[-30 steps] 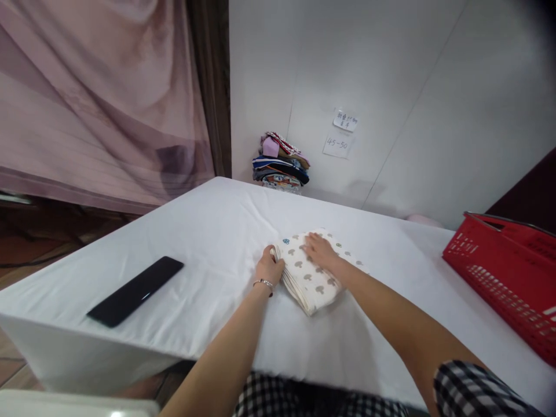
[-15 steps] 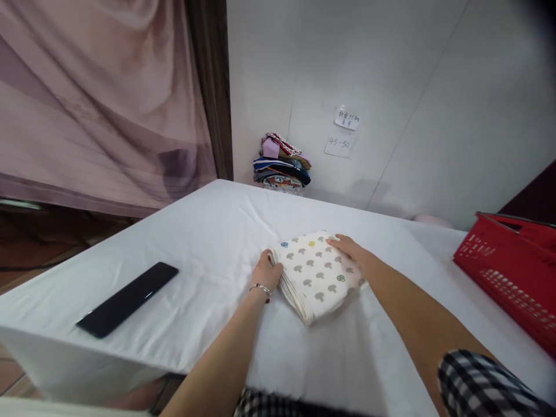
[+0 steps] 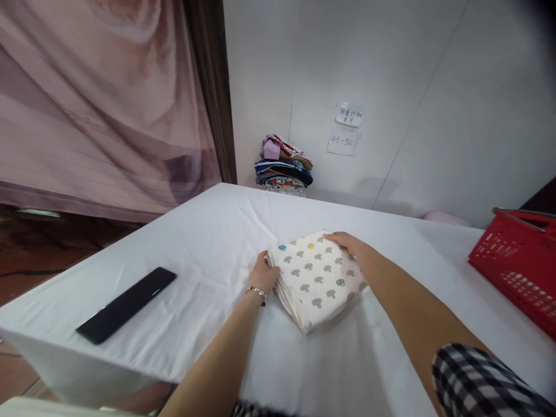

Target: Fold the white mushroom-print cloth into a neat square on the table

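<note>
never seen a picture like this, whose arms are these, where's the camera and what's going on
There is no machine: a person works bare-handed, wearing a camera on the head that looks forward and down. On a white-covered table lies a folded cloth printed with mushrooms. The left hand pinches its layered edge; the right hand touches its far right side, its grip unclear. A flat black object lies at left; a red basket is at right.
</note>
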